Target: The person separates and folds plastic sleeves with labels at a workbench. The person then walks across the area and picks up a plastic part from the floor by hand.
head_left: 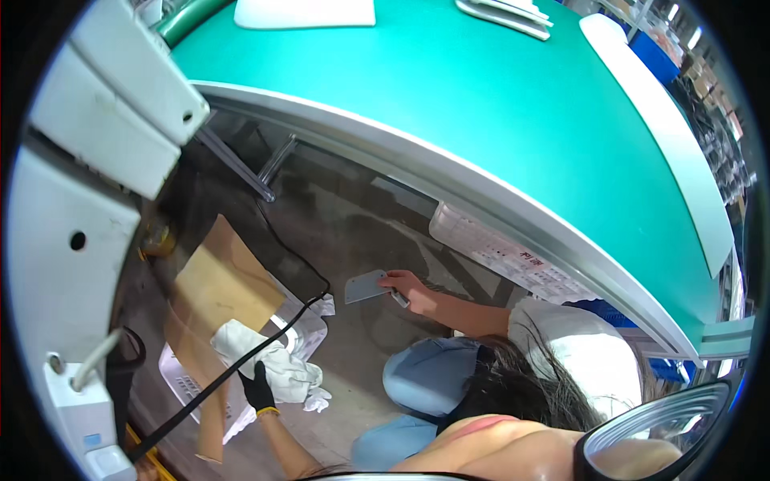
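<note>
My left hand (258, 390), in a black glove with a yellow cuff, is low on the left at a crumpled white cloth (281, 370). Its fingers press into the cloth's edge and are partly hidden. Under the cloth is a white plastic basket (178, 377) with slotted sides. A brown cardboard sheet (223, 280) leans across the basket. Farther right, above the floor, my bare right hand (407, 290) grips a flat grey plate (365, 287) by its right end. Small holes show near the plate's edge.
A green-topped table (449, 104) curves overhead, with white panels (305, 13) on it. One black cable (277, 335) hangs across the basket. White machine housing (76, 232) fills the left side. A white slotted tray (505, 252) sits beneath the table edge.
</note>
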`<state>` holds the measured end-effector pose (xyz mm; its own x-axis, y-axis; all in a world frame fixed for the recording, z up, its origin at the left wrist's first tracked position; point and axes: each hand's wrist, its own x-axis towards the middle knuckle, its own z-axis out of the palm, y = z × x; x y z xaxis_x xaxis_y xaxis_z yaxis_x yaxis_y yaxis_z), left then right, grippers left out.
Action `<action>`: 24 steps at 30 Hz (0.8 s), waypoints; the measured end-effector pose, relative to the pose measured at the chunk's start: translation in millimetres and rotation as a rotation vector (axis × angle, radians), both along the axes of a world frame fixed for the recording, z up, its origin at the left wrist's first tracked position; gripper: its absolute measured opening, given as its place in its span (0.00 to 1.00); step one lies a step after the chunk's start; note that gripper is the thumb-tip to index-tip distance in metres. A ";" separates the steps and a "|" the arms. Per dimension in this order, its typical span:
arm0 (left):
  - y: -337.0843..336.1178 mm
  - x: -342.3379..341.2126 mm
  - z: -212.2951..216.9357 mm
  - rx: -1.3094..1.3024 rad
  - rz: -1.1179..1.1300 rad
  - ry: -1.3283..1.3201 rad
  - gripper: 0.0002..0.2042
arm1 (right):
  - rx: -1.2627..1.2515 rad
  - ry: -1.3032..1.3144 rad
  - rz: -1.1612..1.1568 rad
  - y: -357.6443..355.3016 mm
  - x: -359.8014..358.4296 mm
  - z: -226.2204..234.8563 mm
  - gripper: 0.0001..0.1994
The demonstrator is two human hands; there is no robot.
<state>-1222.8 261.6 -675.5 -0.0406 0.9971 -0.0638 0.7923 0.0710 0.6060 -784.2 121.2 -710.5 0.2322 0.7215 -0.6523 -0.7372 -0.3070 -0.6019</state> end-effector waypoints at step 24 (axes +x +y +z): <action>-203.4 83.2 59.4 0.072 0.210 0.307 0.37 | -0.422 0.108 -0.048 -184.7 21.3 247.9 0.10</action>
<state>-1139.6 58.2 -616.0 -0.2513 0.9664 0.0535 0.9105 0.2172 0.3519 -762.9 -63.5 -462.6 0.1734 0.3763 -0.9101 -0.8084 -0.4734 -0.3498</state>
